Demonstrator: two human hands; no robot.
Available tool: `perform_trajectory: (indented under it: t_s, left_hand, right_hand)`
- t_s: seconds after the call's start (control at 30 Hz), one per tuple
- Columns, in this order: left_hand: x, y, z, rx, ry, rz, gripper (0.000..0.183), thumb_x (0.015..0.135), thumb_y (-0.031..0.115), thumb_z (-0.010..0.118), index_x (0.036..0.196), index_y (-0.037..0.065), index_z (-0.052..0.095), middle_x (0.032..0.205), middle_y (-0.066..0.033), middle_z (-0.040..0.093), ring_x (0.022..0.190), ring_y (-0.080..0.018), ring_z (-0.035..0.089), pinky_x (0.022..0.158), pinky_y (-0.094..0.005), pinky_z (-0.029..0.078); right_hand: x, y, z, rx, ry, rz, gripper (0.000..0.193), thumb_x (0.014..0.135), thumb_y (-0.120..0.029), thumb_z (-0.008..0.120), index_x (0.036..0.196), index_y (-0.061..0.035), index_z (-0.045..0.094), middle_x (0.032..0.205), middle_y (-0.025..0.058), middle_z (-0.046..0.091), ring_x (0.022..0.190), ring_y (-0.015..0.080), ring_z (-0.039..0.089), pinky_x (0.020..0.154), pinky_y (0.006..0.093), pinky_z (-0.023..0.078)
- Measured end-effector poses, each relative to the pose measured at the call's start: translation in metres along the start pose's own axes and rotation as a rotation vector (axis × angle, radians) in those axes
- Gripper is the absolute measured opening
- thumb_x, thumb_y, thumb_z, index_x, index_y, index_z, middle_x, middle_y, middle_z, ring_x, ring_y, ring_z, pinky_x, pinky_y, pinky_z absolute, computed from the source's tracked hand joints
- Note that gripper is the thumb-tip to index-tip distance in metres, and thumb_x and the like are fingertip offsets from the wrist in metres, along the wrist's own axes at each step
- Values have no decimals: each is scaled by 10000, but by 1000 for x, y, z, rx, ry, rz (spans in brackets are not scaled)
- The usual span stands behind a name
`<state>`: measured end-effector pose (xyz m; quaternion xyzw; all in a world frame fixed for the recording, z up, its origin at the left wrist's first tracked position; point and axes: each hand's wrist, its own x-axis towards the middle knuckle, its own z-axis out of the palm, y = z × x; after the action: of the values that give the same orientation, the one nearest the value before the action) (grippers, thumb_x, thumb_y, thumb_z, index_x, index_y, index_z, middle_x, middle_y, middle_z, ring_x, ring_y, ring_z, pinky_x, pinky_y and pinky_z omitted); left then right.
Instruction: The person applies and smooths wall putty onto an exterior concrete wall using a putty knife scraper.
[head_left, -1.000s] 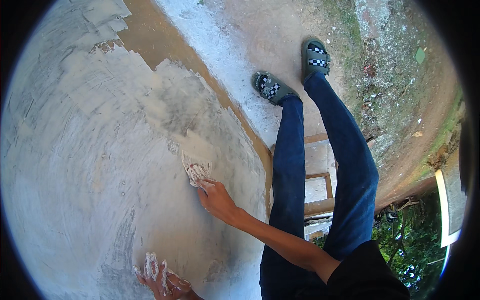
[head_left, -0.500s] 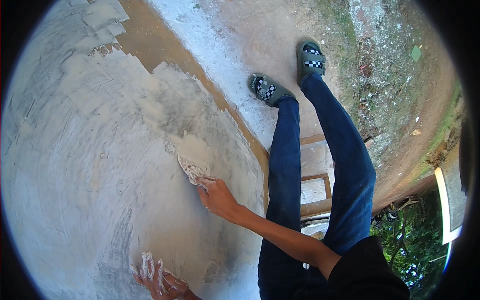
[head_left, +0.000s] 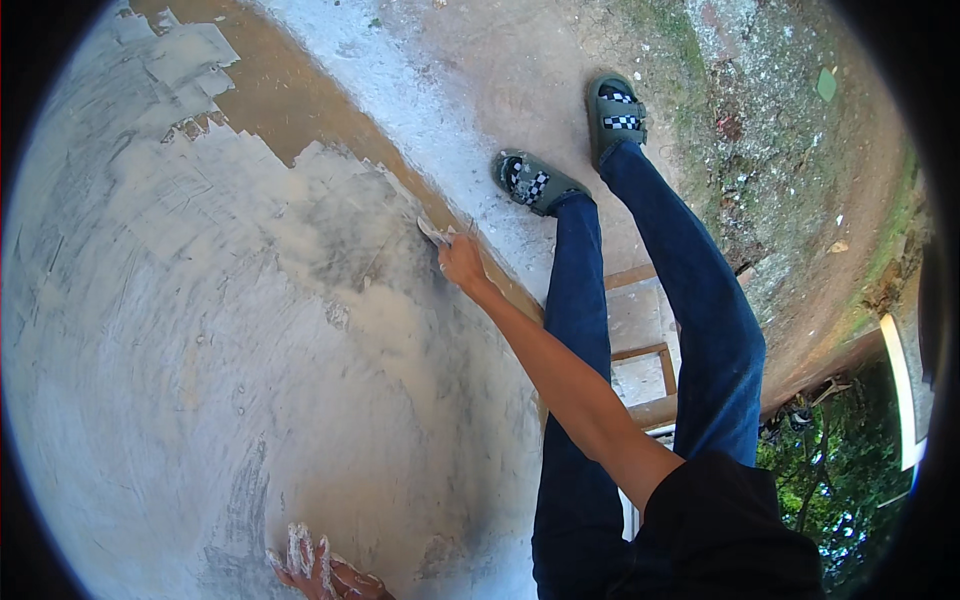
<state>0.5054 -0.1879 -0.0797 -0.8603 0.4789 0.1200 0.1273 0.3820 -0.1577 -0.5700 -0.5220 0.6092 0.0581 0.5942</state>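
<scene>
My right hand (head_left: 462, 262) grips a putty knife (head_left: 434, 232), a flat scraper with pale paste on it. Its blade lies at the wall (head_left: 230, 330), close to the brown strip along the wall's edge. Smears of grey and whitish putty cover most of the wall around it. At the bottom of the picture my left hand (head_left: 330, 575) is held by the wall, its fingers apart and coated in thick white putty. I see no tool in it, though its lower part is cut off by the picture's edge.
A bare brown strip (head_left: 330, 100) borders the putty. My feet in green sandals (head_left: 537, 182) are on a pale-spattered floor (head_left: 500, 70). A wooden frame like a ladder (head_left: 640, 352) shows between my jeans-clad legs. Mossy ground (head_left: 760, 170) and green foliage (head_left: 830, 490) lie to the right.
My right hand and the putty knife have moved up and right, from the middle of the wall toward the brown strip. Fresh paste shows where the knife was. My left hand has dropped slightly.
</scene>
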Motion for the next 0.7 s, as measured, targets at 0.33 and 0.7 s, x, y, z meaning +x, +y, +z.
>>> perform_trajectory:
  t_s: [0.33,0.7]
  left_hand:
    - [0,1,-5,-25,12,-51,281,858,141,435,890,-29,656,997,-217,645,941,-361,625,999,-594,295]
    - [-3,-3,-6,0,14,-52,247,820,119,445,872,4,657,966,-210,655,944,-360,625,975,-625,310]
  right_hand:
    - [-217,-192,-112,480,-225,-140,285,825,-82,504,1025,101,594,637,248,580,502,338,557,550,416,439]
    - [-80,-150,-74,274,-242,70,325,847,-130,475,1049,98,586,667,279,568,648,410,572,659,441,444]
